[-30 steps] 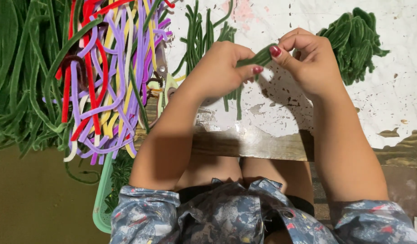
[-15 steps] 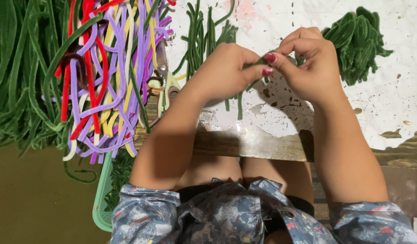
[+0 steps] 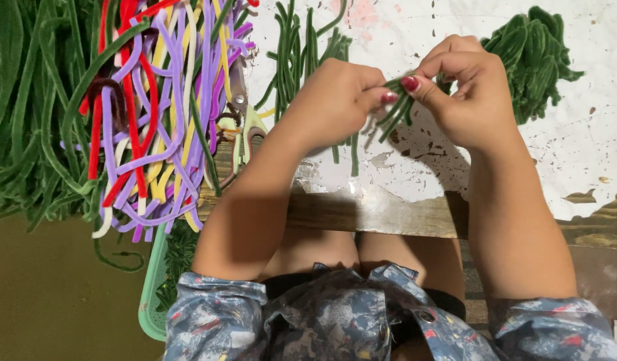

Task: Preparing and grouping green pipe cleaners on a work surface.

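Observation:
My left hand (image 3: 335, 100) and my right hand (image 3: 465, 93) meet above the white, paint-worn tabletop (image 3: 589, 154). Both pinch a small bunch of short dark green fuzzy stems (image 3: 394, 112) between thumbs and fingertips. The stems slant down to the left between the two hands. Straight green stems (image 3: 301, 53) lie on the table just behind my left hand. A heap of bent green pieces (image 3: 536, 57) sits behind my right hand.
A tangle of purple, red, yellow and white fuzzy stems (image 3: 161, 107) hangs over the table's left edge, over long green strands (image 3: 34, 113). Scissors (image 3: 245, 127) lie beside the tangle. A pale green basket (image 3: 154, 294) stands below by my knee. The wooden table edge (image 3: 388, 214) runs across.
My hands have drawn closer and shifted slightly. The green bunch between them has turned from nearly level to slanting downward, with more stem ends showing.

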